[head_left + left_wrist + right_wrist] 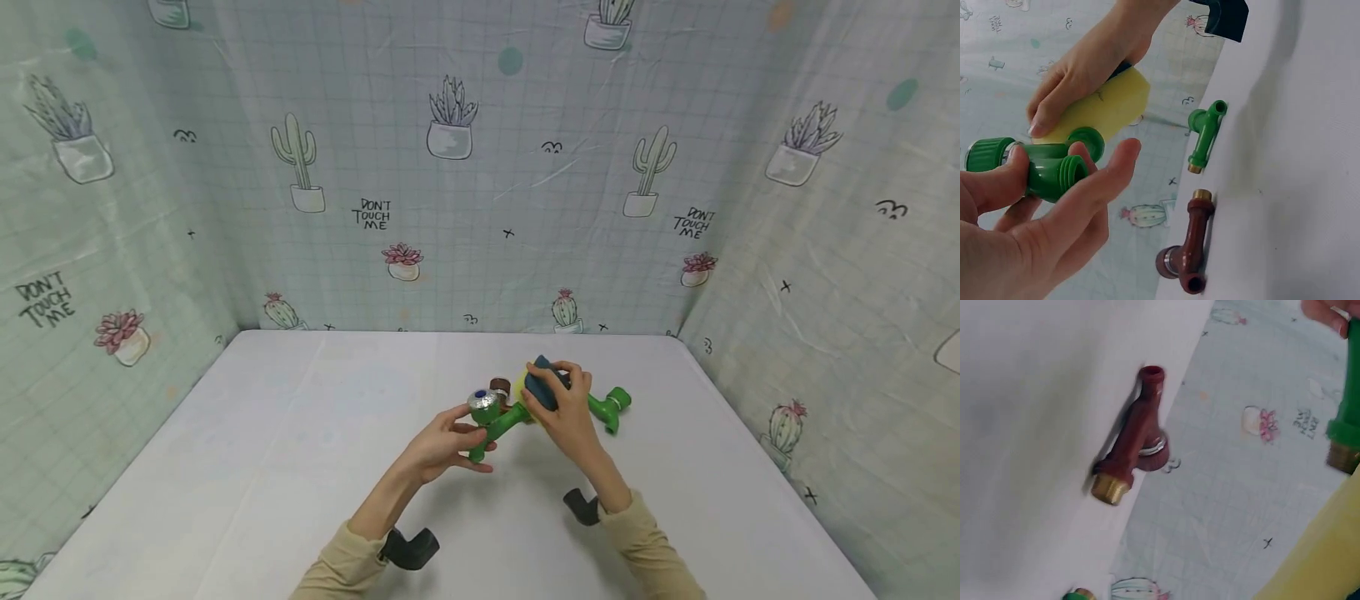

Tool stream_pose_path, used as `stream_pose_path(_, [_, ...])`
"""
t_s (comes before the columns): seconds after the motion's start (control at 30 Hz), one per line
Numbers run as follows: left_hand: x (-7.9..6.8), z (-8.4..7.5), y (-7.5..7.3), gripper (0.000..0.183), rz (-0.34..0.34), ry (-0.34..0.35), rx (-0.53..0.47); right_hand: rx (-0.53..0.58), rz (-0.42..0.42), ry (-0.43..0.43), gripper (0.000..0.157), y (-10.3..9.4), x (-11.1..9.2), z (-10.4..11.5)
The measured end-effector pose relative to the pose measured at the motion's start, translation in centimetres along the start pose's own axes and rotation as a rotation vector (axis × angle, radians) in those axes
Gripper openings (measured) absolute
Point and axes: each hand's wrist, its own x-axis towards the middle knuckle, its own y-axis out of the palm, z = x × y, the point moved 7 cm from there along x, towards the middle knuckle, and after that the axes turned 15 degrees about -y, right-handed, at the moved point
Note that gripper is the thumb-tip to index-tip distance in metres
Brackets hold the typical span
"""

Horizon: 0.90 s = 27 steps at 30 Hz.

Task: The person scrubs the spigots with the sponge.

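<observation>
Above the table, my left hand [442, 446] holds a green plastic tap [504, 423] with a silver-topped knob and a threaded brass end. My right hand [570, 412] grips a sponge [542, 387], dark blue on one side and yellow on the other. In the left wrist view, the yellow face of the sponge [1113, 103] lies right by the flanged end of the held tap [1047, 178]. The right wrist view catches the tap's brass end [1341, 456] close to the sponge's yellow edge [1316, 550].
A brown-red tap [1194, 234] with a brass end lies on the white table [315, 433] behind the hands. Another green tap [611, 408] lies to the right. Patterned cloth [480, 192] rises behind and along both sides.
</observation>
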Motion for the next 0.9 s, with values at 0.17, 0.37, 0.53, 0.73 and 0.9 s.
stream_pose_path(0.17, [0.0, 0.3, -0.7, 0.049, -0.053, -0.004, 0.002, -0.046, -0.042, 0.006, 0.036, -0.3, -0.1, -1.2])
stream_pose_path(0.37, [0.0, 0.1, -1.8, 0.047, -0.202, -0.024, 0.053, -0.017, -0.054, -0.031, 0.037, -0.3, 0.0, 0.8])
stream_pose_path(0.53, [0.0, -0.3, -1.9, 0.047, -0.257, -0.012, 0.012, -0.083, 0.04, -0.134, 0.041, 1.2, -0.1, 3.3])
stream_pose_path(0.73, [-0.2, -0.3, -2.3, 0.046, -0.275, -0.005, 0.005, -0.255, 0.04, -0.171, 0.046, 1.3, -0.4, 2.4])
stream_pose_path(0.9, [-0.5, -0.1, -4.1, 0.043, -0.317, -0.038, 0.054, -0.199, -0.008, -0.119, 0.043, -0.2, -0.4, 0.9])
